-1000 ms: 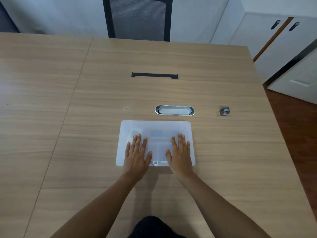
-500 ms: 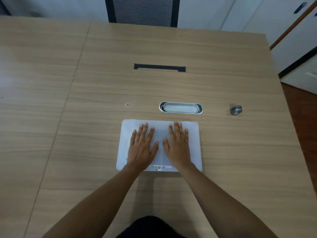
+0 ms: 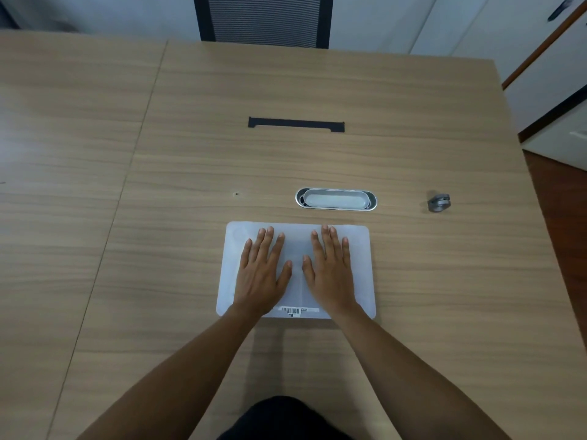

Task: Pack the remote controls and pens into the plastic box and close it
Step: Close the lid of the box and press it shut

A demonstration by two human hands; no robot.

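Note:
A frosted white plastic box [image 3: 360,268] lies flat on the wooden table, lid down, with a barcode label on its near edge. My left hand [image 3: 262,274] rests palm down on the left half of the lid, fingers spread. My right hand [image 3: 328,269] lies flat on the right half, fingers pointing away from me. Neither hand holds anything. The lid is too cloudy to show what is inside; no remote controls or pens are in view.
A silver oval cable grommet [image 3: 335,199] is set into the table just beyond the box. A small grey roll of tape [image 3: 438,202] sits to the right. A black cable slot [image 3: 296,124] lies further back, a mesh chair [image 3: 263,20] behind the table.
Both hands have slid forward over the lid from its near edge toward the far edge and drawn closer together. The box has not moved.

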